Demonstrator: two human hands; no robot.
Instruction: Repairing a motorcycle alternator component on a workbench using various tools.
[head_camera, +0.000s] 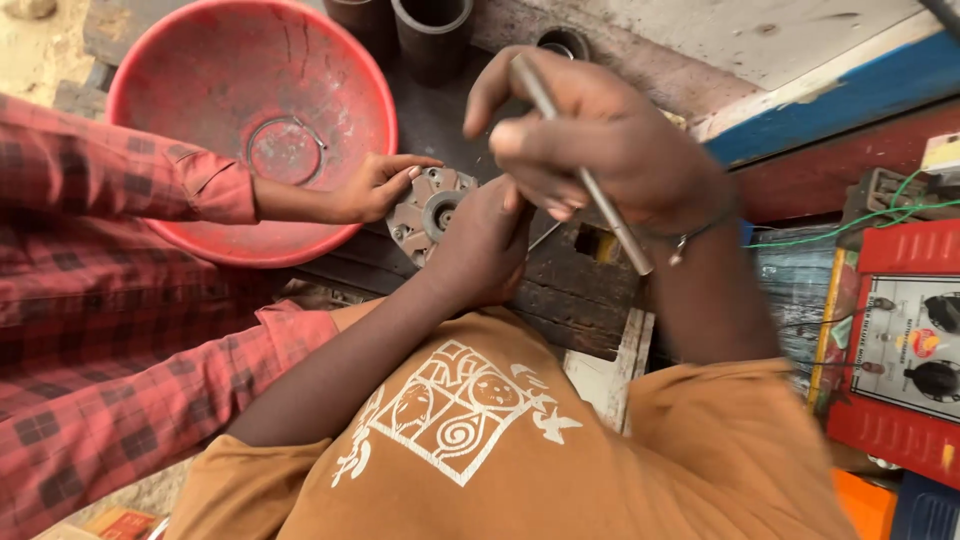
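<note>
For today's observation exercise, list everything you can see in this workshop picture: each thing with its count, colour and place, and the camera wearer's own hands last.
Basin: one, red, top left on the bench.
Wire ring: one, grey, lying inside the basin.
Round metal part: one, grey with a central hub, bench centre.
Metal cylinders: two, dark, top centre.
Bench: one, dark worn wood.
Meter box: one, red with a pale face and black knobs, right edge.
Green wire: one, right, above the meter box.
Co-worker's hand: one, from a red checked sleeve, touching the round metal part.
Metal rod: one, silver, in the right hand.
Left hand: on the round metal part.
Right hand: gripping the metal rod.
</note>
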